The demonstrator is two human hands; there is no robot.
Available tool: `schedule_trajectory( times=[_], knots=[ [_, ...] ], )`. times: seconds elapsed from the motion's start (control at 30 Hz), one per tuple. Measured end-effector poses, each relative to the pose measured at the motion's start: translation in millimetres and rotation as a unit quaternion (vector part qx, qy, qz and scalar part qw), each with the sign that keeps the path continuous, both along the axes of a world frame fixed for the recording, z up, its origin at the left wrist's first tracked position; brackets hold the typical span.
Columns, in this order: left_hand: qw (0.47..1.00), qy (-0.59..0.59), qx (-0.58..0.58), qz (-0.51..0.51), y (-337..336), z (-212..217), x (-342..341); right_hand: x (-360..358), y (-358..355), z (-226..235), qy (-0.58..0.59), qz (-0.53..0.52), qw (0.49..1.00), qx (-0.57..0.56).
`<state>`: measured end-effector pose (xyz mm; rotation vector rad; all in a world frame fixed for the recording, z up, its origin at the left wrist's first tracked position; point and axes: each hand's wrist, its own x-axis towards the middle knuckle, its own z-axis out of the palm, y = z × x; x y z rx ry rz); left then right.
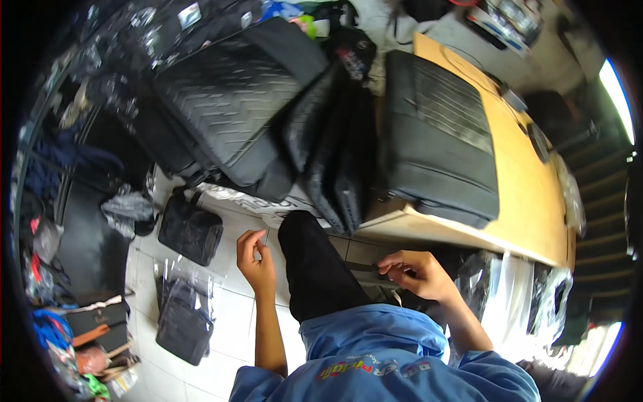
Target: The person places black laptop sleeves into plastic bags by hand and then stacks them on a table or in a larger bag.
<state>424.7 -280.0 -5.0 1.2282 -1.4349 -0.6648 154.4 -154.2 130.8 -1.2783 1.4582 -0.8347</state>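
Note:
My left hand (pixel 253 262) hangs in the air beside my dark-trousered leg, its fingers loosely bent and the thumb apart, with nothing in it. To the right of the leg, my right hand (pixel 418 273) is held in front of my blue shirt, fingers curled loosely; I see no object in it. Ahead of my right hand, a black bag with a ribbed panel (pixel 439 134) lies on a wooden table (pixel 529 181). Ahead of my left hand lies a black bag with a chevron pattern (pixel 231 100). Between them, several slim black bags (pixel 338 154) stand on edge. Neither hand touches a bag.
On the white tiled floor at left are a small black bag (pixel 191 226) and a plastic-wrapped black bag (pixel 185 321). Clear plastic sheeting (pixel 509 301) hangs below the table's near edge. A cluttered shelf (pixel 50 268) stands far left. Dark round objects (pixel 538 142) sit along the table's far right.

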Motion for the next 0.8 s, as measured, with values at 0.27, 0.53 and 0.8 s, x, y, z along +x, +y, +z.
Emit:
schedule_trajectory(
  times=[0.27, 0.53, 0.8],
  knots=[
    [0.942, 0.187, 0.083, -0.265, -3, 119, -117, -58, 52, 52, 0.063, -0.158, 0.966, -0.196],
    [0.924, 0.164, 0.157, -0.307, -13, 135, -147, -84, 23, 70, 0.45, -0.208, 0.794, -0.351],
    [0.924, 0.057, 0.062, -0.374, -1, 131, -143, -115, 31, 41, 0.468, -0.179, 0.802, -0.324]
  ],
)
